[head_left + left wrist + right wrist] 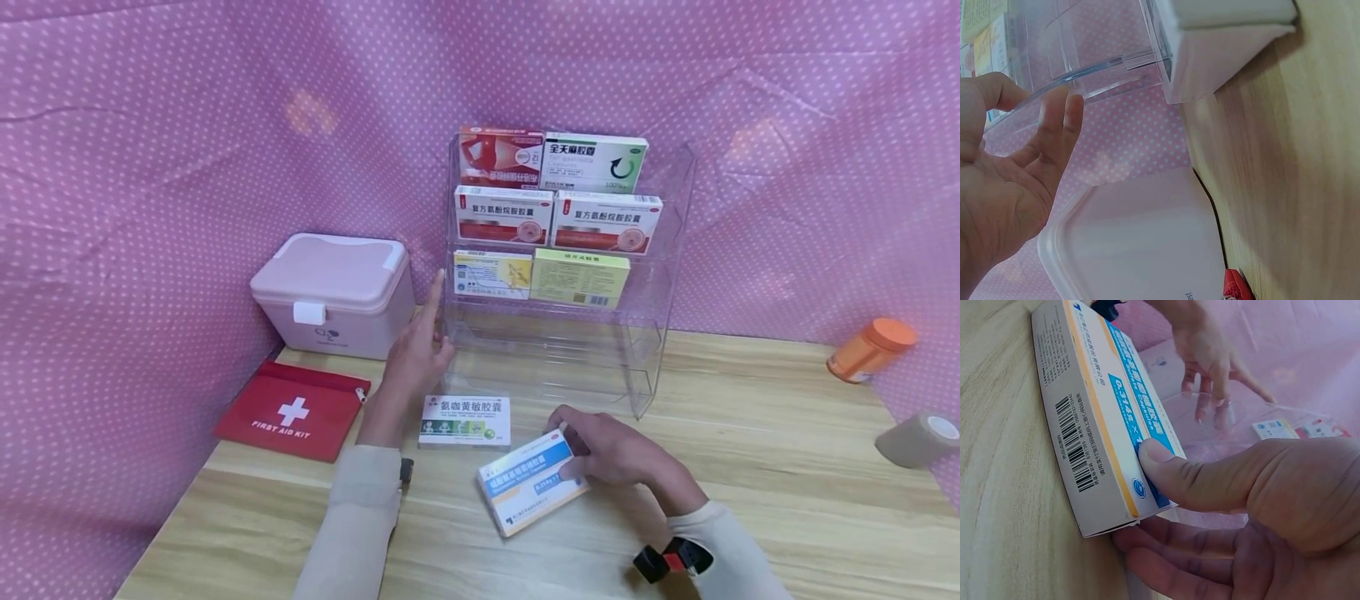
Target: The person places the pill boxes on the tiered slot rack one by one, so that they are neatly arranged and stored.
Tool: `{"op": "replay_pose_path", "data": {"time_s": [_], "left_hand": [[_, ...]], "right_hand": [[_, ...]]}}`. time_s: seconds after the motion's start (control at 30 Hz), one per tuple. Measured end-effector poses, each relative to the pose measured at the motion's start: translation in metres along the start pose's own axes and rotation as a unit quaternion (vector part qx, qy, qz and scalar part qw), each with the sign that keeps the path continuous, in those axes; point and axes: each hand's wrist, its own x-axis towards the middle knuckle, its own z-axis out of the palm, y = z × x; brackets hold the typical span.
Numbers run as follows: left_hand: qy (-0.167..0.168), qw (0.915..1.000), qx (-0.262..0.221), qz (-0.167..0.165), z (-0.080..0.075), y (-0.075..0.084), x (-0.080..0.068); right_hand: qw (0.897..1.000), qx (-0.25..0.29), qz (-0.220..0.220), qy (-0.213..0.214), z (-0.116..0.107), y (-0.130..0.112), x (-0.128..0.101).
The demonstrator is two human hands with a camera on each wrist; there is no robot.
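Observation:
My right hand (609, 452) grips a blue-and-white medicine box (531, 483) that rests tilted on the wooden table (750, 500). In the right wrist view the thumb (1166, 469) presses the box's blue face (1125, 381) and the fingers curl under its end. My left hand (417, 357) is raised at the left edge of a clear acrylic rack (648, 342), with the index finger pointing up. In the left wrist view its straight fingers (1063, 119) touch the rack's clear lip (1104, 65). A white-and-green medicine box (465, 419) lies flat just below that hand.
Several medicine boxes fill the rack's upper three tiers. A pink lidded storage case (333, 292) and a red first aid pouch (288, 411) sit at the left. An orange bottle (870, 350) and a tan bandage roll (918, 439) lie at the right edge. Pink dotted cloth hangs behind.

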Motion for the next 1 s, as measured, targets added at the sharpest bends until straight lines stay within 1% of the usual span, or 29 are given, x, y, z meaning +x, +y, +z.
{"op": "replay_pose_path", "data": {"time_s": [0.1, 0.2, 0.37, 0.6, 0.73, 0.83, 1.0], "left_hand": [[-0.001, 1.0, 0.001, -0.004, 0.0, 0.0, 0.0], [0.0, 1.0, 0.004, -0.004, 0.001, 0.0, -0.001], [0.005, 1.0, 0.003, 0.003, 0.002, -0.001, 0.0], [0.004, 1.0, 0.004, 0.003, 0.002, 0.0, -0.001], [0.004, 1.0, 0.003, 0.0, 0.002, 0.0, -0.001], [0.005, 1.0, 0.0, 0.003, 0.002, -0.001, 0.0], [0.006, 1.0, 0.002, 0.008, 0.002, -0.001, 0.0]], "right_hand": [[1.0, 0.015, -0.001, -0.003, 0.0, 0.001, -0.001], [1.0, 0.018, -0.01, 0.002, -0.001, 0.002, -0.001], [0.999, 0.017, -0.028, 0.032, -0.002, 0.005, 0.001], [0.995, 0.064, -0.036, 0.064, -0.008, 0.006, 0.001], [0.992, 0.069, -0.035, 0.095, -0.015, 0.005, -0.002], [0.989, 0.066, -0.032, 0.129, -0.02, 0.003, -0.005], [0.979, 0.081, -0.031, 0.186, -0.026, -0.001, -0.006]]}}
